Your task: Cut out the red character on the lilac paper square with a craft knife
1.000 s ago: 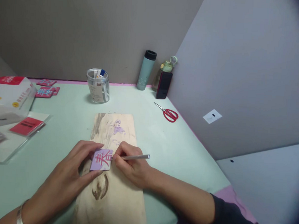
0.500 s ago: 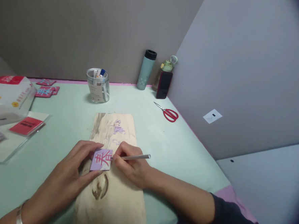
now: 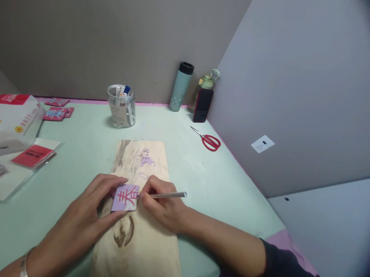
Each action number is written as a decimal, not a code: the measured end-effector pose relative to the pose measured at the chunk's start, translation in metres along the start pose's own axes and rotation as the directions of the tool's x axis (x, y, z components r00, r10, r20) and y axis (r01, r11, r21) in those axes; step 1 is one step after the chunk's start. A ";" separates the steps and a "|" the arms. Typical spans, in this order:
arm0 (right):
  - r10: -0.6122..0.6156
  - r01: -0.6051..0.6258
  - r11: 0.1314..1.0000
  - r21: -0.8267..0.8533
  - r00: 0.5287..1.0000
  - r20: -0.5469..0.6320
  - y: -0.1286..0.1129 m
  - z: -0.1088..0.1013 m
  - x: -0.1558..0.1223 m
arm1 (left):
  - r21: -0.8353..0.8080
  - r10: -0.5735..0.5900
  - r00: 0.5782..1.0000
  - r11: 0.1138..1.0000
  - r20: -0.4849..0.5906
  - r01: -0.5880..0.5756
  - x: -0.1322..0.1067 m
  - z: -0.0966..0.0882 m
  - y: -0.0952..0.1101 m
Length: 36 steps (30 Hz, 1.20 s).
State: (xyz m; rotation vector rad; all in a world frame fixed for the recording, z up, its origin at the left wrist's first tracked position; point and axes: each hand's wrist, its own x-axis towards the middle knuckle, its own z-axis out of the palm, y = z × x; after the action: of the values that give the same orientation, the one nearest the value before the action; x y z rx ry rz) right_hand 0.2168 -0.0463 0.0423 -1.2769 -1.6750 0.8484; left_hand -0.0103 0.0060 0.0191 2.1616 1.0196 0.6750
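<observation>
A small purple square bearing a red character lies on a pale wooden board. My left hand pinches the square between thumb and fingers and holds it down on the board. My right hand is closed round a thin silver tool, whose tip touches the square's right edge. Purple scraps lie on the board's far end.
At the back stand a clear jar of pens, a teal flask, a bottle and a dark phone. Red scissors lie to the right. At the left lie a white-and-red box, red cards and more squares.
None of note: both hands stay in place on the square; the tool shifts only by a hair.
</observation>
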 end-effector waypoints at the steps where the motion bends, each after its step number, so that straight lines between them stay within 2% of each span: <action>1: 0.000 0.000 1.000 0.002 1.000 0.001 0.000 0.000 0.000 | 0.001 0.003 1.000 1.000 0.001 -0.003 0.000 0.000 0.000; 24: -0.027 0.027 1.000 0.002 1.000 0.010 -0.001 0.000 -0.001 | 0.007 -0.018 0.999 1.000 0.036 0.018 -0.001 0.000 -0.003; 36: -0.032 0.033 0.999 0.038 0.999 -0.003 0.001 0.001 0.000 | -0.009 -0.017 1.000 1.000 0.021 0.017 0.000 0.000 -0.003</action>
State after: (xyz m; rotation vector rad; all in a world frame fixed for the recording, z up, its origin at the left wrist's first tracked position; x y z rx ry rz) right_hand 0.2162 -0.0457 0.0407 -1.2211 -1.6658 0.8555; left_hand -0.0118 0.0071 0.0171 2.1452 1.0211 0.6466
